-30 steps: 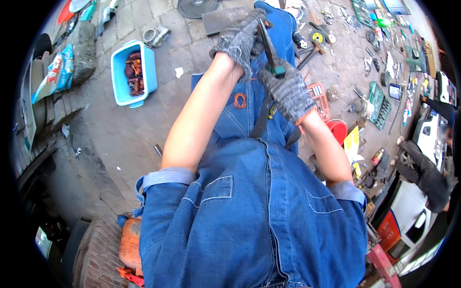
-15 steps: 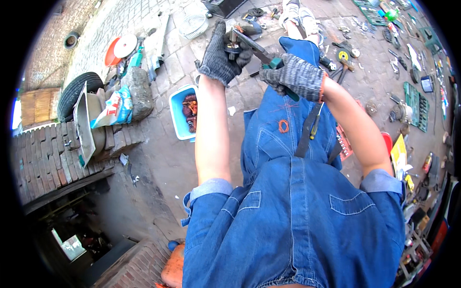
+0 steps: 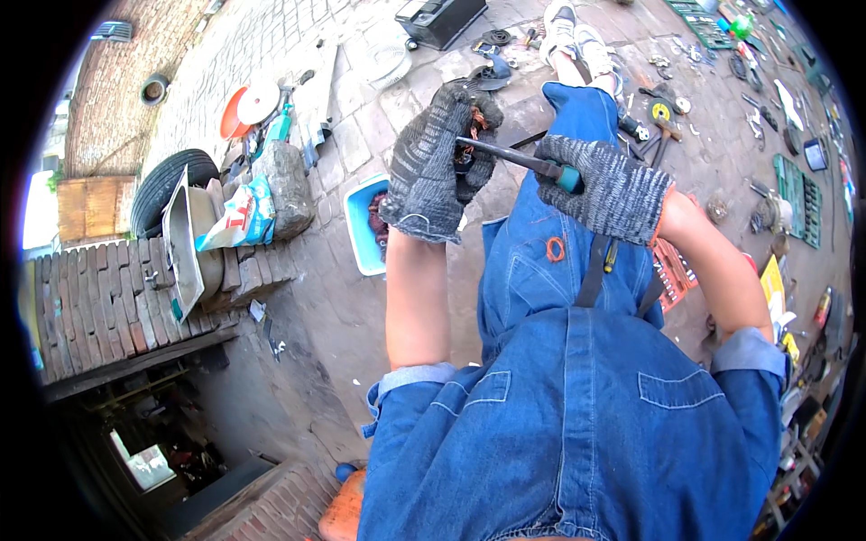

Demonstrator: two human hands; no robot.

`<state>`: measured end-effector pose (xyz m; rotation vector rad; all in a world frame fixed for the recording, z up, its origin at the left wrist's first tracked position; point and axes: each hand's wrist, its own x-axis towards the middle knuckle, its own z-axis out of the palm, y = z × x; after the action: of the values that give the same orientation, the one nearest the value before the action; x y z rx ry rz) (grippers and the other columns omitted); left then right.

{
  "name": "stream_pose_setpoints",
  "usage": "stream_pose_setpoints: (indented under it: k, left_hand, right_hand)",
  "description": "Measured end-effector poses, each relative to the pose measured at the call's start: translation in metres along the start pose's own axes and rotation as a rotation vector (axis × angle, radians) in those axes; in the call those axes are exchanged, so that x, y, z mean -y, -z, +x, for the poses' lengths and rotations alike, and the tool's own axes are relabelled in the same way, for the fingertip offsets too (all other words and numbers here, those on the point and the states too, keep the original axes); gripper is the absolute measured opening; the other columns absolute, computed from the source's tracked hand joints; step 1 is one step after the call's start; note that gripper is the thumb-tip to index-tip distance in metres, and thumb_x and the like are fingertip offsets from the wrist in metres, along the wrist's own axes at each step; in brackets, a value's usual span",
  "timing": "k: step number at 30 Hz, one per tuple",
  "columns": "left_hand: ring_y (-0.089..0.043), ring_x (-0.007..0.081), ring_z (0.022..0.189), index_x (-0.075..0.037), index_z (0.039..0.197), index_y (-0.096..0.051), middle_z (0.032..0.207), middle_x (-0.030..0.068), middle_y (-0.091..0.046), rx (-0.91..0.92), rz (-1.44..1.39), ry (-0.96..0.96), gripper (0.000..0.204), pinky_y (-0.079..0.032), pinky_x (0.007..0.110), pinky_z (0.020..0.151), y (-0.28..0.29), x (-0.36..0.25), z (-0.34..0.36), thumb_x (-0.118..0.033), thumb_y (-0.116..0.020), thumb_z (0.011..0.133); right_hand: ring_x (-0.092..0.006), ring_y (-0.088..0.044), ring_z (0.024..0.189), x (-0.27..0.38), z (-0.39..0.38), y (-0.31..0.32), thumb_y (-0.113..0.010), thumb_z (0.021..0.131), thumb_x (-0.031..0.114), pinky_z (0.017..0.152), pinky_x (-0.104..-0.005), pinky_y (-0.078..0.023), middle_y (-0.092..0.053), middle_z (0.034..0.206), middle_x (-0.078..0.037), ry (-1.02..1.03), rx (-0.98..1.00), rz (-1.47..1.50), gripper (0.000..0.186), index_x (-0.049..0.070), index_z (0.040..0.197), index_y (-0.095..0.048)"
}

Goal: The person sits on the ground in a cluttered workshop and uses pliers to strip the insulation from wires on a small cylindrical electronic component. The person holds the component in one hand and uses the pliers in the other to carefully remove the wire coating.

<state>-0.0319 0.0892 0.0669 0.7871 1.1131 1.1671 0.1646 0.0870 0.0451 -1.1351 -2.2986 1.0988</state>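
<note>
My left hand (image 3: 428,162), in a grey knit glove, is closed around a small dark part with copper windings (image 3: 467,155). Its fingers hide most of the part. In my right hand (image 3: 604,185), gloved alike, is a pair of green-handled pliers (image 3: 510,157). One long dark jaw reaches across to the part; whether it grips it I cannot tell. The other jaw stands apart, partly hidden behind my glove. A loop of copper wire (image 3: 555,249) lies on my denim-covered leg. Near it is a screwdriver (image 3: 611,256) with a yellow and black handle.
Left of my forearm stands a light-blue bin (image 3: 365,248) holding reddish-brown pieces. A black battery (image 3: 442,20) is at the far side. An orange socket set (image 3: 672,270) lies by my right leg, a green one (image 3: 796,198) farther right. A tyre (image 3: 171,185) leans at left.
The view has shifted, so the surroundings sit farther right. My left hand has turned the part, showing its copper. The pliers now lie flatter, their jaws apart.
</note>
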Motion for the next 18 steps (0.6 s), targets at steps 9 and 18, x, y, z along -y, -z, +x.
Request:
stream_pose_setpoints:
  k: [9, 18]
  left_hand:
    - [-0.057, 0.0144, 0.055, -0.005, 0.089, -0.06, 0.072, 0.0051, -0.062, 0.088, -0.404, 0.096, 0.028, -0.047, 0.024, 0.045, 0.014, 0.022, 0.03, -0.033, -0.055, 0.087]
    - [-0.064, 0.0202, 0.074, -0.003, 0.096, -0.059, 0.086, 0.0124, -0.063, 0.089, -0.123, 0.193, 0.031, -0.053, 0.027, 0.053, 0.023, 0.01, 0.018, -0.031, -0.056, 0.086]
  right_hand:
    - [-0.0285, -0.061, 0.072, -0.014, 0.012, -0.032, -0.064, 0.079, 0.026, 0.067, -0.0375, -0.048, -0.061, 0.077, -0.017, -0.068, -0.011, 0.266, 0.032, 0.002, 0.099, -0.056]
    - [-0.0092, -0.058, 0.07, -0.014, 0.0, -0.017, -0.066, 0.079, 0.029, 0.059, -0.0263, -0.046, -0.064, 0.082, -0.006, -0.134, 0.332, 0.598, 0.037, 0.006, 0.107, -0.06]
